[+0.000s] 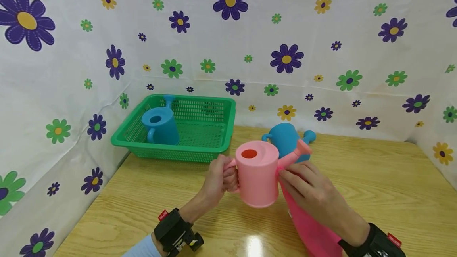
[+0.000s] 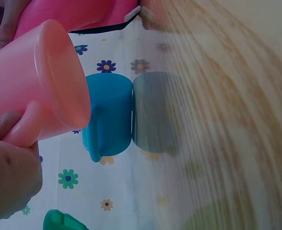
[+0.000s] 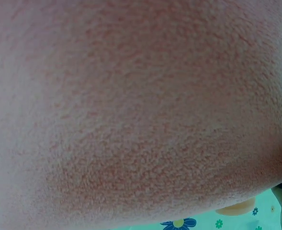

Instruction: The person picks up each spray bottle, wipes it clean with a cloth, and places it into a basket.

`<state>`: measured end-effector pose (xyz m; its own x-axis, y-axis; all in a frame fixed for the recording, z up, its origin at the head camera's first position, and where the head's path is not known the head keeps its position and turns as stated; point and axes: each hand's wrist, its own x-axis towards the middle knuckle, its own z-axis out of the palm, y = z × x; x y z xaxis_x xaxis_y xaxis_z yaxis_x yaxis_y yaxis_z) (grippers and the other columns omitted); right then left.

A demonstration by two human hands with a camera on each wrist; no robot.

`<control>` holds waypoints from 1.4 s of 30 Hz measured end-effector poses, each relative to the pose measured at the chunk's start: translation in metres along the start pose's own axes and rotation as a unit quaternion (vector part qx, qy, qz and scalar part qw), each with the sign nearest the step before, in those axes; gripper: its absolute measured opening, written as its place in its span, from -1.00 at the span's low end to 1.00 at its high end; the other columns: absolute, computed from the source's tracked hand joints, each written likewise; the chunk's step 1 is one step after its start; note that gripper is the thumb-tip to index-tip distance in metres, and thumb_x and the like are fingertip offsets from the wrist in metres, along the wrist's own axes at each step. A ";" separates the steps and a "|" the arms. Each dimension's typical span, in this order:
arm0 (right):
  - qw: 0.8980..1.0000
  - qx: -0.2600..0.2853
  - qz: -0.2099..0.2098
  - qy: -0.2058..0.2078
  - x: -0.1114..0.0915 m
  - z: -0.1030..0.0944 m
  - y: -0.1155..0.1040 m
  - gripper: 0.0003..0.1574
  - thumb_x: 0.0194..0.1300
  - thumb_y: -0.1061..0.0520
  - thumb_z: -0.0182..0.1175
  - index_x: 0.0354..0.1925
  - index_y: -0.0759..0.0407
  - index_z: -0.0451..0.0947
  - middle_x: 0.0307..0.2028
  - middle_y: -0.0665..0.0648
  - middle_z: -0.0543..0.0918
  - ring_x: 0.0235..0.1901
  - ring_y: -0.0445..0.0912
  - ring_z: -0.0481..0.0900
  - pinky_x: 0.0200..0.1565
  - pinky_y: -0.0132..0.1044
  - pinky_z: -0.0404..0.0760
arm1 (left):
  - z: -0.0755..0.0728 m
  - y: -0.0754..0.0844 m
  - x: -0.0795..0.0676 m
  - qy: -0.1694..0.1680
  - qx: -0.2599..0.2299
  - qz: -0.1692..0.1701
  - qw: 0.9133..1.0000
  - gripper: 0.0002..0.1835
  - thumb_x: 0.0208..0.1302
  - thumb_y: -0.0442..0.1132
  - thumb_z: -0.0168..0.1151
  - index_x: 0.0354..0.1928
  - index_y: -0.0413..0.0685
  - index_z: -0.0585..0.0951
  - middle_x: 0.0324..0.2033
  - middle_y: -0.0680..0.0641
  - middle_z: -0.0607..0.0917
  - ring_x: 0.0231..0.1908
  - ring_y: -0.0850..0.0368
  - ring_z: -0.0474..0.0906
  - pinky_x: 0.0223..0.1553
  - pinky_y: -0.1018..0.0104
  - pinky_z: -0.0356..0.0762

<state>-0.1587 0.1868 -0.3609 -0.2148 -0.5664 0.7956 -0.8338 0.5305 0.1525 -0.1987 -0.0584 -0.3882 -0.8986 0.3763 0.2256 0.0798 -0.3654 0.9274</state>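
Observation:
A pink watering can [image 1: 258, 181] is held up off the table, tilted slightly, its spout toward the right. My left hand [image 1: 219, 175] grips its handle, fingers curled round it; the left wrist view also has the can [image 2: 40, 81] at its left side. With my right hand [image 1: 314, 193] I hold a bright pink cloth [image 1: 303, 225] against the can at the base of the spout. The cloth hangs toward the table's near side. Its fuzzy surface [image 3: 145, 110] fills most of the right wrist view. The right fingertips are partly hidden at the can.
Behind the pink can, a blue watering can [image 1: 283, 138] stands on the wooden table [image 1: 389, 181]. At the back left is a green basket [image 1: 171, 152] with another blue watering can [image 1: 166, 128] inside. A flower-patterned sheet [image 1: 250, 39] encloses the back and sides.

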 end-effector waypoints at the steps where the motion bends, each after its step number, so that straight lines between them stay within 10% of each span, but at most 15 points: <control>1: 1.000 0.001 0.003 0.005 0.001 0.000 0.000 -0.40 0.53 -0.06 -0.11 -0.14 0.36 0.70 -0.27 0.20 0.71 -0.26 0.01 0.61 -0.38 -0.08 0.74 | 0.000 0.000 0.000 0.003 0.000 -0.004 1.000 -0.53 0.38 -0.27 -0.34 -0.77 -0.09 0.04 -0.85 0.07 0.06 -0.82 0.21 -0.05 -0.72 0.31 -0.12; 22: 0.996 0.003 0.042 0.082 0.006 0.002 0.004 -0.52 0.43 -0.01 0.09 -0.24 0.38 0.72 -0.33 0.23 0.72 -0.30 0.05 0.63 -0.18 0.02 0.70 | 0.004 -0.011 -0.003 0.037 0.037 -0.008 0.999 -0.53 0.38 -0.26 -0.31 -0.77 -0.12 0.04 -0.86 0.12 0.09 -0.81 0.21 -0.04 -0.72 0.35 -0.07; 42: 0.997 -0.021 0.069 -0.013 -0.001 0.001 0.004 -0.33 0.54 -0.11 -0.18 -0.09 0.37 0.68 -0.25 0.24 0.66 -0.22 0.05 0.55 -0.35 -0.04 0.72 | 0.016 0.004 -0.010 0.042 -0.005 -0.014 0.999 -0.53 0.40 -0.24 -0.27 -0.76 -0.01 0.09 -0.85 0.14 0.09 -0.81 0.21 -0.04 -0.72 0.33 -0.10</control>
<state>-0.1628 0.1890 -0.3618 -0.3408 -0.5022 0.7948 -0.7737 0.6301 0.0664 -0.1825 -0.0505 -0.3816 -0.9332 0.3145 0.1738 0.0506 -0.3639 0.9301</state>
